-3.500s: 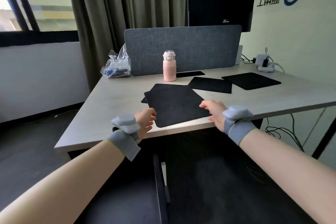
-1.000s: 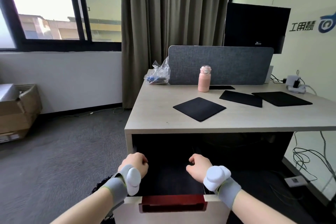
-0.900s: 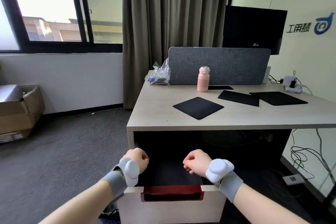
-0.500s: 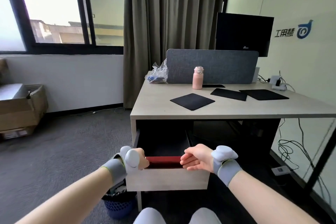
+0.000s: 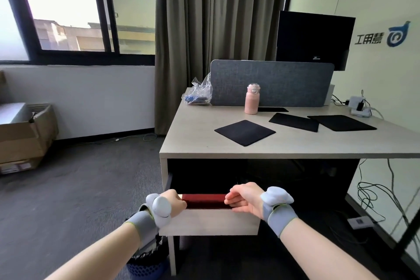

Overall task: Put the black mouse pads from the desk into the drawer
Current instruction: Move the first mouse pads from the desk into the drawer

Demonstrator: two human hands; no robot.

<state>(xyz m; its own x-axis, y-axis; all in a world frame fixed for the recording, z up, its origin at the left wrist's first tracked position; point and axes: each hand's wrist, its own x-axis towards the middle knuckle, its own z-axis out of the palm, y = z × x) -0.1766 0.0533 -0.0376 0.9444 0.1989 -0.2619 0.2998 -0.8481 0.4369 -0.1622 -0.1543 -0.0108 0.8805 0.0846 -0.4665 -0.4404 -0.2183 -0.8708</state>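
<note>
Three black mouse pads lie on the desk (image 5: 191,143): a near one (image 5: 245,132), a middle one (image 5: 294,121) and a far right one (image 5: 341,122). Below the desktop the drawer (image 5: 211,221) stands pulled out, its inside dark and its contents hidden. My left hand (image 5: 175,203) is closed over the left end of the drawer front's top edge. My right hand (image 5: 245,200) curls its fingers onto the right end of the red handle strip (image 5: 204,200).
A pink bottle (image 5: 251,102), a plastic bag (image 5: 197,95) and a grey divider (image 5: 272,83) stand at the desk's back, with a monitor (image 5: 313,38) behind. Cardboard boxes (image 5: 25,134) sit at the left wall. A blue bin (image 5: 147,266) is under the drawer; cables (image 5: 375,193) hang at right.
Both hands have come out of the drawer's inside and now rest on its front edge. The view has pulled back and risen. One pad has left the near pile on the desk.
</note>
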